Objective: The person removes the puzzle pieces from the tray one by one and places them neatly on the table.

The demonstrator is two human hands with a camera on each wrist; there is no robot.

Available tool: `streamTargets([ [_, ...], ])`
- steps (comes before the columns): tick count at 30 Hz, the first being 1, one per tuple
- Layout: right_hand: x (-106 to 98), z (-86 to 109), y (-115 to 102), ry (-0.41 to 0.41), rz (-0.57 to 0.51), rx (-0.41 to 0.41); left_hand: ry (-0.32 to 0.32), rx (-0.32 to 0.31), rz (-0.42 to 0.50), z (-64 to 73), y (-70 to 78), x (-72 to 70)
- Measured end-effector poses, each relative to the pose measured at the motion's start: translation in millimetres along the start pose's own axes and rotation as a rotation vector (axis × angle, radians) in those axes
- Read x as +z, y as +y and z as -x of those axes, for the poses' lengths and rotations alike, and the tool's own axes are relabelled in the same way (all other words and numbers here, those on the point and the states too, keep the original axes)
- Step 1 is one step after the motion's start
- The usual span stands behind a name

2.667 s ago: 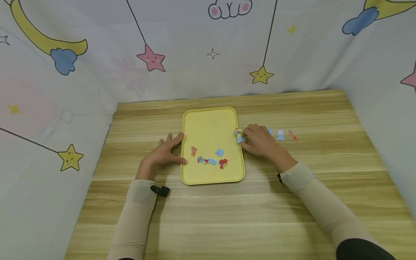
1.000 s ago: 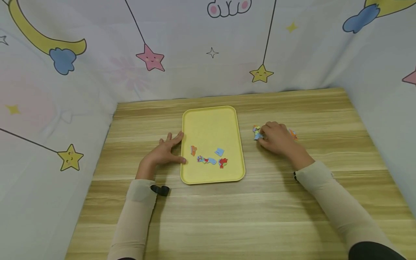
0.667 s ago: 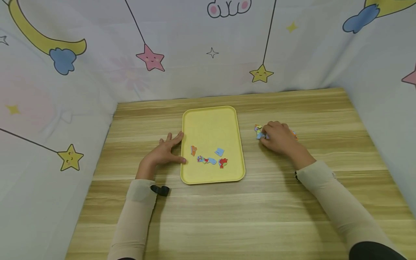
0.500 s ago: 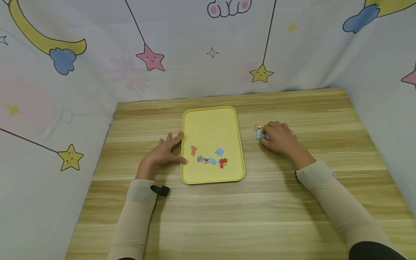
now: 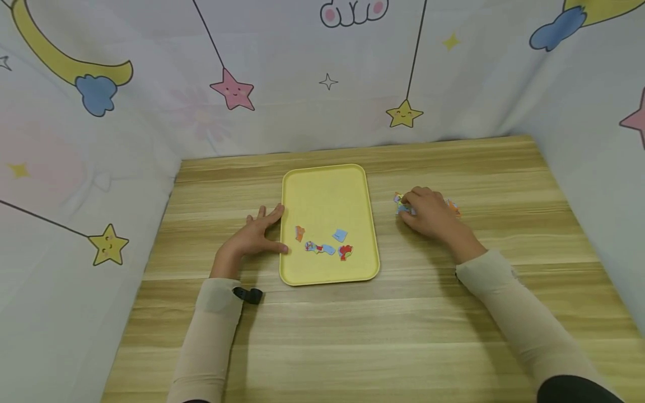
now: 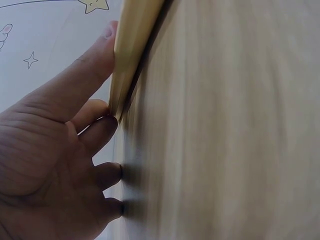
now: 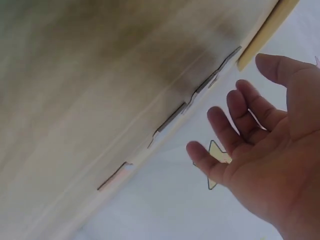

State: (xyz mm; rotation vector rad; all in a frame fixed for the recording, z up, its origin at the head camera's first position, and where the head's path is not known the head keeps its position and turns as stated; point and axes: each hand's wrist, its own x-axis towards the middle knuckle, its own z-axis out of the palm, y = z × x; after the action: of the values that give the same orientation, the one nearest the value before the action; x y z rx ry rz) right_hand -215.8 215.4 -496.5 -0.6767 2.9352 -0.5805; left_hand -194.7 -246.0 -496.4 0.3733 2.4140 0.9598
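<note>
My left hand (image 5: 254,235) rests at the left edge of the yellow tray (image 5: 327,193), fingers spread, thumb on the rim. In the left wrist view its thumb and fingertips touch the tray's side. My right hand (image 5: 428,211) hovers over a row of puzzle pieces on the table, right of the tray. A joined yellow-and-blue puzzle piece (image 5: 398,197) shows past its fingertips; an orange puzzle piece (image 5: 454,209) lies at the row's right end, partly behind the hand. In the right wrist view the fingers are loosely bent, apart from the flat pieces, holding nothing.
In the tray lie an orange puzzle piece (image 5: 299,233), a blue one (image 5: 340,235), a joined strip (image 5: 319,248) and a red-and-green piece (image 5: 345,253). The wooden table (image 5: 322,336) meets a printed cloth backdrop (image 5: 302,123) at its far edge.
My right hand has carried the yellow-and-blue piece rightward from the tray's right edge to the row and let go, its fingers now slightly off the pieces. My left hand has stayed put.
</note>
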Motion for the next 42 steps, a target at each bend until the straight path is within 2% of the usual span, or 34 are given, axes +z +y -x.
streamTargets([
  [4, 5.2, -3.1, -8.4, 0.020, -0.055, -0.027, -0.001, -0.001, 0.006, 0.7, -0.4, -0.6],
  [14, 14.2, -11.6, -28.8, 0.038, -0.088, -0.077, -0.005, -0.002, 0.011, 0.9, 1.1, -0.3],
  [32, 28.5, -27.9, -63.9, 0.008, -0.130, -0.134, -0.008, 0.000, 0.010, 0.4, 0.4, -1.0],
  [42, 35.7, -32.6, -84.5, -0.046, -0.145, -0.167, -0.008, -0.001, 0.000, -0.6, -1.5, -0.4],
])
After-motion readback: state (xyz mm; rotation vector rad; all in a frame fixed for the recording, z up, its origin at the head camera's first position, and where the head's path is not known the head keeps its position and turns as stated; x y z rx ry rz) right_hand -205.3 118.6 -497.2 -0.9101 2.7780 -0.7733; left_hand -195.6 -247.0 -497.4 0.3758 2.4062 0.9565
